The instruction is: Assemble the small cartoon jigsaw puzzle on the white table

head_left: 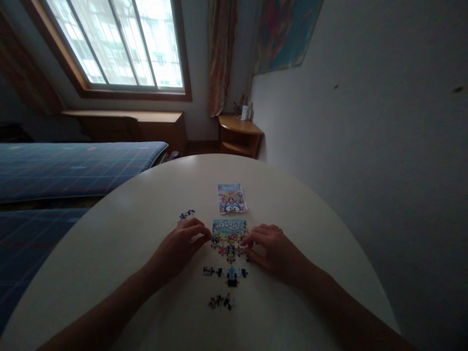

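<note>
A partly joined jigsaw puzzle [230, 228] with "Bluey" lettering along its top lies on the table between my hands. My left hand [188, 241] rests at its left edge, thumb and fingertips pressed together; whatever is between them is hidden. At the lower right edge, my right hand [268, 247] pinches a small puzzle piece [240, 248] against the joined part. Below lies a separate row of blue and dark puzzle pieces [232, 275]. Nearer to me is a small cluster of loose pieces [221, 301]. More blue pieces [187, 213] lie beyond my left hand.
A printed picture sheet [232, 199] lies just beyond the puzzle on the round white table [300, 209]. A plaid mattress [73, 168] is at the left. Behind stand a corner shelf [239, 125] and a desk [157, 117] under the window. A wall runs along the right.
</note>
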Tool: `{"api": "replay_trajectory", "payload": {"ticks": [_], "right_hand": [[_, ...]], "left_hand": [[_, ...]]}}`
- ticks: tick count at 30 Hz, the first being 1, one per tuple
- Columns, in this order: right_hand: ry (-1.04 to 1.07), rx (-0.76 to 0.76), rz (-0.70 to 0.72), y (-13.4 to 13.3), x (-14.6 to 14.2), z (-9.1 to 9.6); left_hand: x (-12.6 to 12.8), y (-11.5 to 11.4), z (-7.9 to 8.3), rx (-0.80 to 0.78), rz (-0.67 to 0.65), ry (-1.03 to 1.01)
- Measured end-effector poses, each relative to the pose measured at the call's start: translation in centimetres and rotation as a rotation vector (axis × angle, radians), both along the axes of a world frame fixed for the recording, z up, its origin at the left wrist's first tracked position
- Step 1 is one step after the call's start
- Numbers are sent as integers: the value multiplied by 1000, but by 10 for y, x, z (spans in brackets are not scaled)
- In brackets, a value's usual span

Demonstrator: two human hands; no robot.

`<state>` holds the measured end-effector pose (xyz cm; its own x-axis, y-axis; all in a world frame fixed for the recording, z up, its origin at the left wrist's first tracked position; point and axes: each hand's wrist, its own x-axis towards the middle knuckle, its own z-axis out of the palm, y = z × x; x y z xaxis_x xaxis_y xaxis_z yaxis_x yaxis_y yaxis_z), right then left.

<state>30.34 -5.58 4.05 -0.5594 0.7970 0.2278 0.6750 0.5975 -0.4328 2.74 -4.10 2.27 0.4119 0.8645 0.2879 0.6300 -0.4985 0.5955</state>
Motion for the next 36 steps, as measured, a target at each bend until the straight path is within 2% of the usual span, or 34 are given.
{"api": "replay_trajectory", "payload": {"ticks": [5,8,13,17,23,27,31,36], "right_hand": [[48,67,-37,-6,-16,3],[88,35,-62,-7,-28,11],[33,-5,20,-3,-55,25],[106,79,50,5,-64,18],[175,173,136,14,-54,0],[176,155,137,16,-47,-4],[132,88,55,15,-45,-5],[109,48,26,10,-52,-11]], "left_hand": [[2,-5,-1,-35,11,-17],[6,-7,-1,-96,73,-62],[14,-12,3,-221,110,-187],[17,-11,5,-267,154,-263],[19,-10,3,-314,155,-316],[14,-9,6,-233,162,-273],[2,-8,7,-115,183,-116],[-3,-8,5,-60,104,51]]}}
